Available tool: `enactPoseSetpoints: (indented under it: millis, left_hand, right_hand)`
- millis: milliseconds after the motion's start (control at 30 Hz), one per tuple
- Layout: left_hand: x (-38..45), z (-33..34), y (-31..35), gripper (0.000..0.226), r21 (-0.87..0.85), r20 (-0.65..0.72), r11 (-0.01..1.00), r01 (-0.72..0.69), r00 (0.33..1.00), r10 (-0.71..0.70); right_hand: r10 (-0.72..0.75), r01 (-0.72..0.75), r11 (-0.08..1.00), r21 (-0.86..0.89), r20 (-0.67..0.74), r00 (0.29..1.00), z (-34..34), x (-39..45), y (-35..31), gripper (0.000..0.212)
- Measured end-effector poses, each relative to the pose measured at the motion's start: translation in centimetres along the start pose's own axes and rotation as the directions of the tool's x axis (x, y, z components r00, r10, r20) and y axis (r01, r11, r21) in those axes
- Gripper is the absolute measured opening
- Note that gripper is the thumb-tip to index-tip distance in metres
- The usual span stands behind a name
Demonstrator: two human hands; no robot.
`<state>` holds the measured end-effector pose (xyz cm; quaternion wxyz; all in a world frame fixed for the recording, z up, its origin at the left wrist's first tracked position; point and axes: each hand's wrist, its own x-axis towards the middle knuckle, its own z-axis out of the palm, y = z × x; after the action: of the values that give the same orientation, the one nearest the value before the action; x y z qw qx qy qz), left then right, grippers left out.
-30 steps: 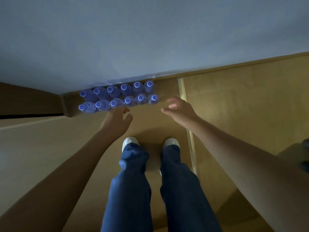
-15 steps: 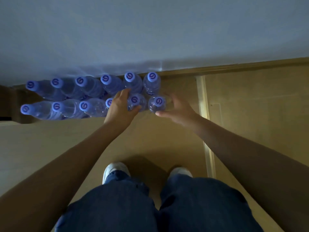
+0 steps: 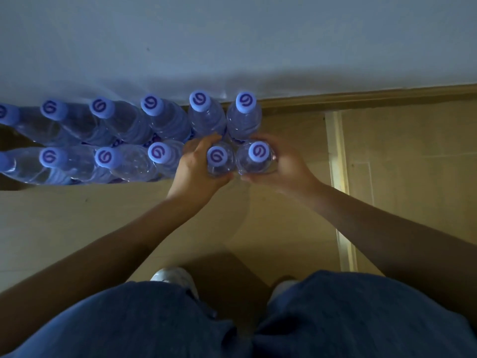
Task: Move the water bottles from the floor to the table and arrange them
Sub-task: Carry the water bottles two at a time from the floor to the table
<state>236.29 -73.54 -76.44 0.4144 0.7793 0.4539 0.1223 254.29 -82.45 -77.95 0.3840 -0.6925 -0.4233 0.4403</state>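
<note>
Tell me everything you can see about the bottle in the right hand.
The bottle is clear plastic with a pale blue cap bearing a dark swirl mark. It stands upright at the right end of the near row, apparently still on the floor, seen from above. The right hand curls round its right side. On its left it sits against the neighbour bottle, which the left hand grips. Its label and base are hidden.

Clear water bottles (image 3: 134, 161) with pale lilac-blue caps (image 3: 159, 152), each printed with a dark purple swirl. Tan-brown floor (image 3: 129, 215), paler cream strip (image 3: 338, 177) at right. Grey-blue wall (image 3: 232, 34) far. Dark blue trousers (image 3: 348, 319), white shoes (image 3: 173, 276) near.
</note>
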Motion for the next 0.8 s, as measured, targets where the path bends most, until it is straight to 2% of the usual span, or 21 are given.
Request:
enactPoseSetpoints:
  millis: [67,233,367,500,633,800]
  left_hand:
    - [0.1,0.2,-0.2,0.046,0.002,0.016,1.0,-0.026,1.0,0.026]
    - [0.3,0.1,0.0,0.054,0.008,0.082,0.999,-0.034,0.996,0.034]
    - [1.0,-0.1,0.0,0.049,0.011,0.136,0.998,-0.062,0.989,0.06]
    - [-0.2,-1.7,1.3,0.045,-0.011,0.181,0.999,0.033,0.983,-0.03]
    - [-2.8,-6.6,6.4,0.049,-0.055,0.2,0.995,0.08,0.977,-0.068]
    - [-7.3,-15.8,17.4,0.052,-0.06,0.158,0.993,0.105,0.983,-0.095]
  right_hand:
    - [0.022,-0.02,0.998,0.051,-0.03,0.999,0.2,-0.3,0.3,0.071]
    - [0.109,-0.097,0.989,0.112,-0.114,0.987,0.3,-0.7,0.6,0.063]
    - [0.173,-0.154,0.973,0.172,-0.098,0.98,0.0,-1.2,0.0,0.054]
    - [0.185,-0.163,0.968,0.19,-0.107,0.977,-0.8,-2.8,-1.9,0.045]
    - [0.143,-0.123,0.978,0.172,-0.112,0.983,-2.9,-5.9,-8.6,0.046]
    - [0.031,-0.028,0.992,0.123,-0.024,0.999,-6.2,-10.8,-22.1,0.05]
